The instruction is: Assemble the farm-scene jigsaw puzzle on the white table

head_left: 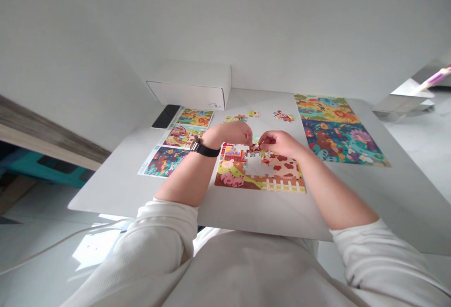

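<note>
A partly built farm jigsaw [260, 173] lies on the white table [116, 185] in front of me, with a gap in its middle. My left hand [230, 133], with a black watch on the wrist, is curled closed over the puzzle's upper edge. My right hand [278, 141] is closed in a pinch on a small puzzle piece [254, 147] at the top of the gap. The two hands almost touch. Loose puzzle pieces [283, 116] lie just beyond them.
A finished colourful puzzle [334, 128] lies at the right. A picture sheet [178, 140] is on the left, with a black phone [165, 116] and a white box [192, 86] behind it. The wall is close behind the table.
</note>
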Motion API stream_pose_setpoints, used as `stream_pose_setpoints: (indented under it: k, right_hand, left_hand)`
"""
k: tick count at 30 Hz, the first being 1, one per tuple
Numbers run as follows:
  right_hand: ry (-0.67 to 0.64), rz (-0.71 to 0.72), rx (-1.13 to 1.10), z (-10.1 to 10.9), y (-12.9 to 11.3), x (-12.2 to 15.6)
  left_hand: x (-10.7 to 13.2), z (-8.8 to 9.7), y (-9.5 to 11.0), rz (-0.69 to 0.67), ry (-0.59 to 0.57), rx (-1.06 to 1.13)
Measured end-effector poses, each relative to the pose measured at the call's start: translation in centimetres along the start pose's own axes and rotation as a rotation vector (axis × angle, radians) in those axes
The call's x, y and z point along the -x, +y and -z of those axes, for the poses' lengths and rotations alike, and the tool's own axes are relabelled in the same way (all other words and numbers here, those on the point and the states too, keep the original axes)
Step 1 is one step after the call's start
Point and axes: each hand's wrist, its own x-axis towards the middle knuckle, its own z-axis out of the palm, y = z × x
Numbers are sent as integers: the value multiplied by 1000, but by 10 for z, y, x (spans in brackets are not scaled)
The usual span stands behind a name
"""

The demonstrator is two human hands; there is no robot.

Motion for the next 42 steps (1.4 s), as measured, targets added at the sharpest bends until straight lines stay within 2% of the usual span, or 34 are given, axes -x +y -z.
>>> stream_pose_setpoints:
  k: [8,15,24,29,35,42]
  right_hand:
    - [-85,-50,217,-14,-2,2]
    - [-117,-84,254,-17,2,1]
    - [-148,-114,242,-22,3,0]
    - [-124,-96,320,-24,2,1]
    - [-109,-85,349,-26,0,2]
    - [-28,-76,405,-13,1,1]
  left_hand:
    - [-9,-11,-3,27,-101,-107]
    - [-13,-15,-12,135,-45,-119]
    - [-26,-24,-25,222,-188,-123]
    - [-25,-26,-22,255,-231,-83]
    - [-24,-32,-15,225,-215,-118]
    - [-25,-34,-14,236,-207,-151]
